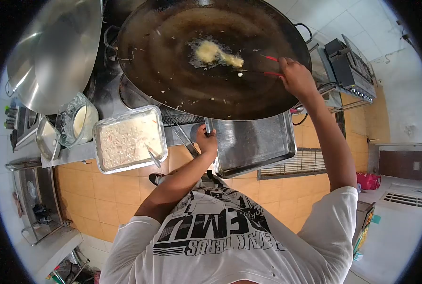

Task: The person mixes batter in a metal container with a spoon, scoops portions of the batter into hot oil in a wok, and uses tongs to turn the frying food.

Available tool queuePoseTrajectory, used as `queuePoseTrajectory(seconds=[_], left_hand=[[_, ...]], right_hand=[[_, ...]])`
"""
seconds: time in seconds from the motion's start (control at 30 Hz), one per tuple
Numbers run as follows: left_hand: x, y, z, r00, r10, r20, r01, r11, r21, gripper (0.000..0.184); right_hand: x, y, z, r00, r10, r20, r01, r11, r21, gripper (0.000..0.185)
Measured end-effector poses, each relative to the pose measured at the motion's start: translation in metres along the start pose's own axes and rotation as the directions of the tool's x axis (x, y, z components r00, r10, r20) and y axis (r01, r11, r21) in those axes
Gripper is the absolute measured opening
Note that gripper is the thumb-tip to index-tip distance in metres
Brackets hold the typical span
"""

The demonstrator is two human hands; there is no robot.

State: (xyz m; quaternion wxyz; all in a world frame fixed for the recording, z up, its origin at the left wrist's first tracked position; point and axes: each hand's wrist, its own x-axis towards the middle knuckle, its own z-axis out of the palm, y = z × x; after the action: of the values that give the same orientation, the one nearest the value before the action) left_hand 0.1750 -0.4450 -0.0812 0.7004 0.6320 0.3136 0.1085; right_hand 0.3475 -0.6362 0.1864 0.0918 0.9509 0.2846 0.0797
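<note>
My right hand (297,78) is closed on a pair of thin red-handled sticks (272,74), held apart over the wok. One stick reaches close to a battered piece of food (213,53), which lies in bubbling oil in the wide dark wok (173,90). A small white bit sits near the stick's tip. Below the wok, my left hand (206,141) is closed around the left rim of a rectangular metal tray (253,146). Metal tongs (186,140) lie just left of that hand.
A rectangular container of pale batter (128,139) with a utensil in it stands left of my left hand. Beyond it are a clear bowl (81,120) with white residue and a large metal lid or pan (55,57). Wok handles (305,32) stick out at the sides.
</note>
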Motion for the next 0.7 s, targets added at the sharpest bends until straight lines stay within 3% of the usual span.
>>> queuePoseTrajectory(seconds=[0.2,0.47,0.7], left_hand=[[-0.001,-0.005,0.000,0.999,0.042,-0.031,-0.042,0.999,-0.007,0.024],[-0.005,0.002,-0.002,0.993,0.116,-0.034,-0.114,0.992,0.061,0.025],[0.000,-0.013,0.001,0.998,0.042,-0.042,-0.042,0.999,0.001,0.024]], right_hand=[[0.014,-0.014,0.019,0.997,0.041,0.059,-0.038,0.998,-0.056,0.037],[0.016,-0.019,0.019,0.998,0.047,-0.037,-0.049,0.997,-0.067,0.034],[0.023,-0.013,0.019,0.994,0.064,-0.086,-0.072,0.993,-0.088,0.033]])
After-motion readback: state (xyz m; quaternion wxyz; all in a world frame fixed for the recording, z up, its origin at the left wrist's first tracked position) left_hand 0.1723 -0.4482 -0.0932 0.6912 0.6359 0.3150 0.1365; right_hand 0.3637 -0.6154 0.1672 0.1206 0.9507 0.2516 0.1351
